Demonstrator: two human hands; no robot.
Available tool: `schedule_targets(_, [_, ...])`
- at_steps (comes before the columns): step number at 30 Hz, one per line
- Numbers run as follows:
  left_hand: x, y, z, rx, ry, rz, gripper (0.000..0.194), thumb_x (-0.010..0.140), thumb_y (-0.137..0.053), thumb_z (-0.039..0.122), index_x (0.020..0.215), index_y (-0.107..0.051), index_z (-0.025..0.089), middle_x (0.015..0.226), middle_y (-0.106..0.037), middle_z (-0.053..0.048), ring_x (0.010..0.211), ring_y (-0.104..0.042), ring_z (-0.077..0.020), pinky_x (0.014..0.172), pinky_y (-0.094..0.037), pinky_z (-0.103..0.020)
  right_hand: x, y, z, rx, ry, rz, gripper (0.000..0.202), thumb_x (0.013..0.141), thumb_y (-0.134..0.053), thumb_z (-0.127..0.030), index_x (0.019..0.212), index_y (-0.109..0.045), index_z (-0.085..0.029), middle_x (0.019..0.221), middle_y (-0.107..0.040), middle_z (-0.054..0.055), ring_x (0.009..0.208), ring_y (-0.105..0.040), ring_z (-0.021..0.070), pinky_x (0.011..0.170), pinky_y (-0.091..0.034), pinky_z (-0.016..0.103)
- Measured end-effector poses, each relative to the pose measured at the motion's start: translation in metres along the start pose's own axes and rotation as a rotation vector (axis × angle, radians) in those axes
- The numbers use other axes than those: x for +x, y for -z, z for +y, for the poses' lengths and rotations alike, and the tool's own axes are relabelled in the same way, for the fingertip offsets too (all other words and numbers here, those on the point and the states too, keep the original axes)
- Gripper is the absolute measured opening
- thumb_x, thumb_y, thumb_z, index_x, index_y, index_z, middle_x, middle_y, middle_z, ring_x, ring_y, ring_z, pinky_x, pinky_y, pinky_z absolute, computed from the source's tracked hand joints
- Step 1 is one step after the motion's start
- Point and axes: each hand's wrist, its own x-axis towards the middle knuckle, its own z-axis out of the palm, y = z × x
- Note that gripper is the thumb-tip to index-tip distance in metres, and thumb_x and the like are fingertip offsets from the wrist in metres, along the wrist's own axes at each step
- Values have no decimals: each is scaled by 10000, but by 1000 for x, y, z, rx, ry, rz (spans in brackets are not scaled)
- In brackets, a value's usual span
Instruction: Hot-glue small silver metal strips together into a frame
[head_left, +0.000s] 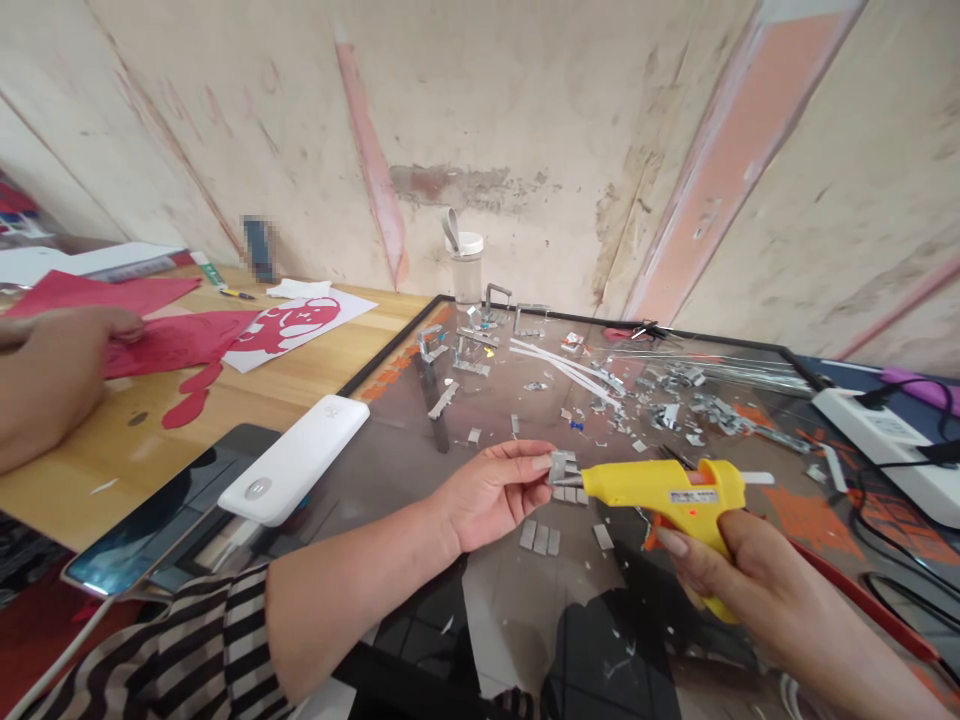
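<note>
My right hand (pixel 757 570) is wrapped round the handle of a yellow hot glue gun (pixel 660 488), with a white glue stick poking out of its back end. The metal nozzle touches or nearly touches a small grey flat piece (pixel 561 466) pinched between the thumb and fingers of my left hand (pixel 502 490). Right by the nozzle, more grey pieces (pixel 574 494) lie side by side. Closer to me, a row of small grey rectangles (pixel 540 538) and one single rectangle (pixel 603 537) rest on the dark glossy board (pixel 480 450).
Grey scraps (pixel 675 380), white strips (pixel 566 368) and a lidded jar (pixel 468 270) stand farther back. A power strip (pixel 889 450) with black cables sits right. Left are a white power bank (pixel 296 460), a phone (pixel 172 510), and another person's hand (pixel 60 375) on red paper (pixel 180 340).
</note>
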Motion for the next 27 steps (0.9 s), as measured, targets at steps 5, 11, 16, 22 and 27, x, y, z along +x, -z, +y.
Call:
schedule_targets(5, [0, 4, -1, 26, 16, -67, 128, 674, -677, 23, 775, -689, 100, 631, -678, -42, 544, -656, -123, 511, -533, -168, 3, 3, -6, 112, -73, -25, 450, 721, -511, -633, 593, -441, -207, 473, -427, -40, 433, -364, 96, 416, -303, 229])
schedule_targets(11, [0, 4, -1, 47, 23, -97, 115, 697, -665, 41, 800, -678, 91, 628, -663, -41, 548, -644, -111, 506, -520, -164, 6, 0, -2, 119, -64, -99, 466, 694, -541, -651, 587, -450, -206, 492, -471, -14, 453, -381, 110, 417, -298, 242])
schedule_targets(16, [0, 2, 1, 23, 26, -77, 130, 689, -665, 40, 809, -668, 91, 679, -669, -45, 561, -635, -107, 532, -514, -174, 3, -1, -1, 132, -50, -58, 444, 687, -571, -625, 579, -471, -206, 479, -472, -16, 449, -375, 112, 416, -284, 241])
schedule_targets(22, [-2, 0, 2, -38, 55, -114, 135, 725, -618, 30, 834, -653, 102, 680, -631, -45, 604, -606, -106, 571, -484, -194, 8, 1, -2, 339, -97, -161, 433, 713, -583, -600, 590, -458, -204, 496, -493, -13, 460, -420, 114, 442, -318, 242])
schedule_targets(27, [-4, -1, 0, -106, 103, -184, 176, 740, -610, 31, 882, -655, 124, 719, -608, -51, 630, -583, -101, 580, -463, -184, 13, -4, 0, 523, -149, -280, 416, 730, -590, -585, 658, -453, -198, 530, -479, -30, 471, -461, 116, 473, -347, 251])
